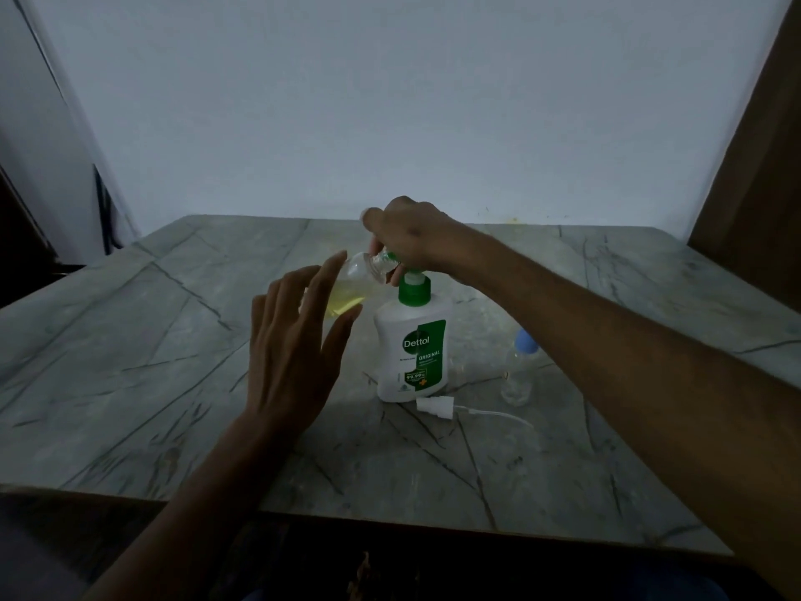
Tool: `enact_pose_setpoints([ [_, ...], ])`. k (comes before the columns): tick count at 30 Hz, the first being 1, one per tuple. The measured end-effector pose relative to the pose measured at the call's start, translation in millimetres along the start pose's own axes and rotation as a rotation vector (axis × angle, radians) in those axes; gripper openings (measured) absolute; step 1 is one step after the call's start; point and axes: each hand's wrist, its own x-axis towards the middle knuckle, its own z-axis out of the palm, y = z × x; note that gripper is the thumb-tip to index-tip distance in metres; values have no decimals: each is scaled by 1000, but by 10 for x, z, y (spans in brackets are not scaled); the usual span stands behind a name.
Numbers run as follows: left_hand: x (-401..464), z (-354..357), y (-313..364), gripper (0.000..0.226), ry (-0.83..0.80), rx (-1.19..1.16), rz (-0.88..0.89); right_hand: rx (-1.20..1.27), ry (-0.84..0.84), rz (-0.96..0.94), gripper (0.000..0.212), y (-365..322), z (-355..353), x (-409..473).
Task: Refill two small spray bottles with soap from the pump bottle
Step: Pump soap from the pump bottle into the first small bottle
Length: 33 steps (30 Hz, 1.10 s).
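Marble table (130,340), Dettol Original pump bottle (411,353), 99.99% label

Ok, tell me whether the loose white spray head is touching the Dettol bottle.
Cannot tell. In the head view the spray head lies on the table right at the base of the Dettol bottle, but dim light hides whether a gap separates them.

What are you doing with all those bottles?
A person is filling a small clear spray bottle with yellow soap from the white and green pump bottle. The right hand is on the pump top, with the small bottle tilted at the nozzle. The left hand is open beside it. The bottle's white spray top lies on the table. A second small bottle with a blue cap stands waiting.
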Motion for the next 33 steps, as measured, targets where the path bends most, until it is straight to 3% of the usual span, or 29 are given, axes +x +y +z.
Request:
enact_pose_setpoints([
  [11,-11,8,0,60,-10,5,-1,82,3,16,44,70,49,10],
  [18,-7,-5,-8,61,5,1,-1,-27,36,-50,44,-9,-40,-14],
  [25,-6,6,10,60,-5,5,-1,69,32,-1,42,72,44,36],
  [33,-2,-3,4,60,5,7,-8,7,32,-36,44,26,-4,25],
])
